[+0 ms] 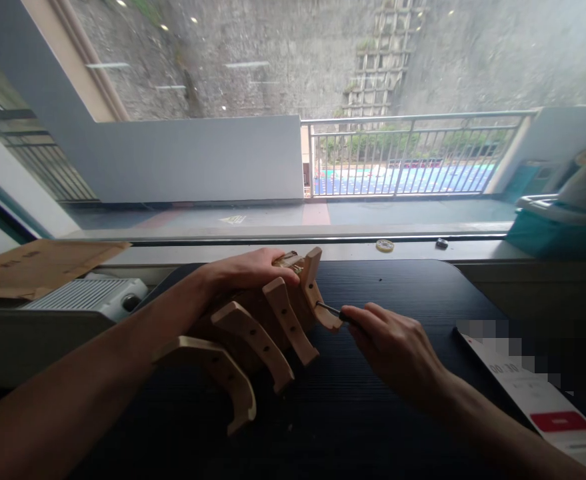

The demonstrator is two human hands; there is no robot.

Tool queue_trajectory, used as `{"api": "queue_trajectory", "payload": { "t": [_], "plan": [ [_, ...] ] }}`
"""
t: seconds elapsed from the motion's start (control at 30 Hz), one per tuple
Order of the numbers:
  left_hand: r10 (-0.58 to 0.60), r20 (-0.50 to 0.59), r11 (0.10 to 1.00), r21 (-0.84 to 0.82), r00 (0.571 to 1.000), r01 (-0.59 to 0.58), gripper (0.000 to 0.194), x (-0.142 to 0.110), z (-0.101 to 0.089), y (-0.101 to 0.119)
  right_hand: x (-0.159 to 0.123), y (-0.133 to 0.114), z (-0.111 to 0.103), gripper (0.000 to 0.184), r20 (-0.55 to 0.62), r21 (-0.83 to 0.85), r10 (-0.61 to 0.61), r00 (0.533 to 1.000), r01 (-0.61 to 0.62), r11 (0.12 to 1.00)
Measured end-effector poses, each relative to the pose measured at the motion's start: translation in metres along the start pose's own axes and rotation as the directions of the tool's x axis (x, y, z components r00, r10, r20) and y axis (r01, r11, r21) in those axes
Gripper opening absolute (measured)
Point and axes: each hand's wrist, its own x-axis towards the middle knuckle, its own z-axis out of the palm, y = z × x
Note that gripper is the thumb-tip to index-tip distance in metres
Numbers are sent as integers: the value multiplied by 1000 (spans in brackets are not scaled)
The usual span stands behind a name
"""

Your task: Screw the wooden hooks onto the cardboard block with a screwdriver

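On a dark table [397, 287], a wooden rack with a row of several curved pegs [290, 320] lies tilted. Each peg that shows fully has two dark holes. My left hand [260, 267] grips the rack's far side, its thumb near the rightmost peg [313, 287]; part of the rack body is hidden under the hand and arm. Pinched in my right hand [397, 337] is a thin dark screwdriver [329, 309], whose tip sits at the lower hole of that rightmost peg. Its handle is mostly covered by my fingers.
A phone [533, 393] with a lit screen lies on the table at right. A roll of tape [385, 245] and a small dark object [441, 244] rest on the window sill. At left are flat cardboard [37, 260] and a white radiator [93, 297]; a teal bin [557, 230] stands at right.
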Motion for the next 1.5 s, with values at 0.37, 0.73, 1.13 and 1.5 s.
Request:
{"api": "queue_trajectory", "payload": {
  "t": [0.37, 0.73, 1.13, 1.5],
  "plan": [
    [-15, -9, 1000, 23, 1000, 15, 52, 0, 1, 1, 0, -1, -14, 30, 94, -33, 129, 987, -126, 991],
    [1, -37, 1000, 11, 999, -1, 53, -1, 0, -1, 4, -2, 9, 28, -5, 244, 290, 957, -280, 929],
    [25, -29, 996, 87, 999, -23, 46, 1, 3, 1, 2, 1, -23, 35, 225, -297, -236, 945, 297, 907],
    [8, 5, 999, 36, 1000, -8, 47, 1, 0, 1, -1, -5, 3, 36, 219, 358, 407, 887, -461, 812]
  ]
}}
